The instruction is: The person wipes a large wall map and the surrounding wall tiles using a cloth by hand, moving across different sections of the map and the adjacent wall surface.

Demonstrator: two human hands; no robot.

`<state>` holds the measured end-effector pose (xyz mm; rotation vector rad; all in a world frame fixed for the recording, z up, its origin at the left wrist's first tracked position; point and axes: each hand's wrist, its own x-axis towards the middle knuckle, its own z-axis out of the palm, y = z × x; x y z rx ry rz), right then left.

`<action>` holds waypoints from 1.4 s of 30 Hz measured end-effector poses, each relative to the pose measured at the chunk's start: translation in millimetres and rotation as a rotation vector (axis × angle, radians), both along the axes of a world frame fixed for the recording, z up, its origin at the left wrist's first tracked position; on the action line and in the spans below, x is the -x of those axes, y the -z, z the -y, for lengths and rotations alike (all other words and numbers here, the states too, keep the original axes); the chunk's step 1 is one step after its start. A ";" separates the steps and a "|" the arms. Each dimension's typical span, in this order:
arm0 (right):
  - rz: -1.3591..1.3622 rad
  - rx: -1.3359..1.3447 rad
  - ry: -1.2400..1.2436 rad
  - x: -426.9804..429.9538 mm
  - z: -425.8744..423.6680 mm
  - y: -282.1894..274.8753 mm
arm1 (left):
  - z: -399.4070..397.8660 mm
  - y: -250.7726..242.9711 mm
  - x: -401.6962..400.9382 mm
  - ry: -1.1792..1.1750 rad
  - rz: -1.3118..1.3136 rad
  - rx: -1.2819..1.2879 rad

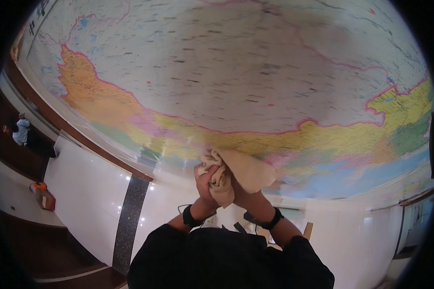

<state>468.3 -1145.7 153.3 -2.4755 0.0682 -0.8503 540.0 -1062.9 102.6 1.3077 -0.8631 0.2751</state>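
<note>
A large printed map (pixel 238 86) with coloured regions and a glossy surface fills the upper part of the view before me. My left hand (pixel 204 182) is closed around the bunched part of a beige cloth (pixel 249 168), in front of the map's lower area. My right hand (pixel 240 193) is beside it, largely hidden beneath the spread part of the same cloth; its fingers cannot be seen, so its grip is unclear. Both wrists wear black bands.
Another person (pixel 21 130) in a light top is at the far left. A box with orange and red parts (pixel 46 198) stands on the pale floor. A dark speckled strip (pixel 130 213) crosses the glossy floor (pixel 86 173). A window-like frame (pixel 416 224) is at right.
</note>
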 end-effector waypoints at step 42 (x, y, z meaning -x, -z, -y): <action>-0.006 0.459 0.141 -34.9 -6.5 -28.2 | -13.6 19.3 -68.7 0.333 -0.316 0.081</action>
